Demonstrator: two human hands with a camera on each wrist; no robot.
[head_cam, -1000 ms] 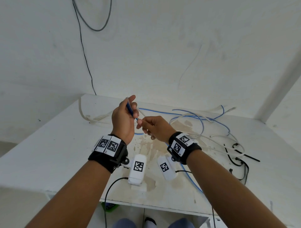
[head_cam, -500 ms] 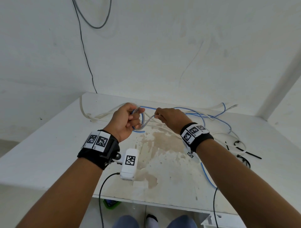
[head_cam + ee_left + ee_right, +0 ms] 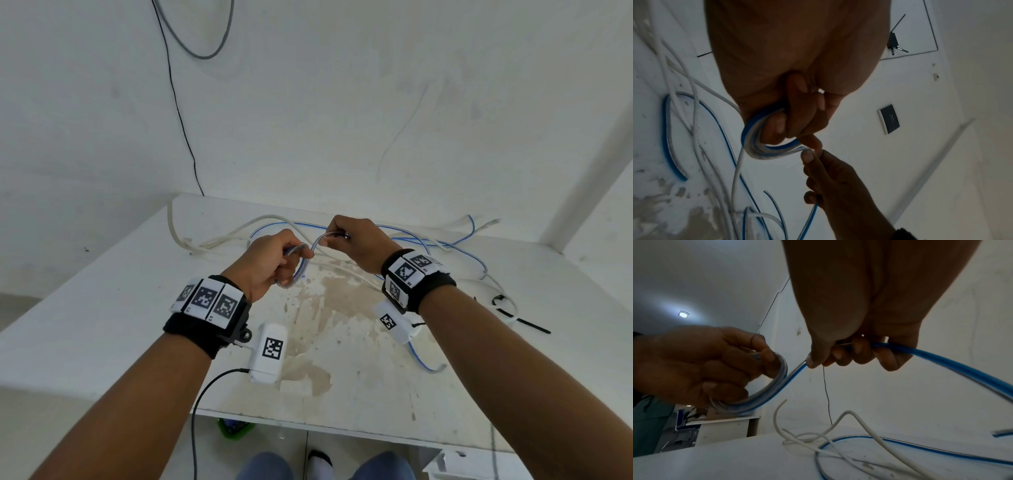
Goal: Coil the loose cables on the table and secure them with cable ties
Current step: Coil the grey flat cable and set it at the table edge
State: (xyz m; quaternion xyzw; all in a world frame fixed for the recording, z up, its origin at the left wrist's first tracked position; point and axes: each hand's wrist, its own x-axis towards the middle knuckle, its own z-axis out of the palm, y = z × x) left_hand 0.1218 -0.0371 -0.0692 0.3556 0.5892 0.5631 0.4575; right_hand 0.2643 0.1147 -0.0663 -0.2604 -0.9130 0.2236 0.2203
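Since half a second ago both hands have kept nearly the same pose, the right hand (image 3: 356,245) drawn slightly further from the left hand (image 3: 270,265) so the strand between them runs a little longer. White counter (image 3: 102,308) fills the lower half of the head view, with a brownish stain (image 3: 329,308) in its middle under the hands. Across its far side lies the loose run of the blue cable (image 3: 442,245), tangled with a white cable (image 3: 219,240), and more of that blue run trails off the near right edge. Both hands are raised above the counter, close together but not touching. Left grip is curled round a small coil (image 3: 296,270) of the blue cable, fingers through the loop and thumb pressed on top; the left wrist view shows several turns stacked round the fingers (image 3: 777,125). Right grip is pressed together, pinching the blue cable between thumb and forefinger just right of the coil, with the other fingers (image 3: 859,350) folded over the strand, which leaves the hand on its right side and drops to the counter. Black cable ties (image 3: 524,323) lie at the right, well apart from the hands.
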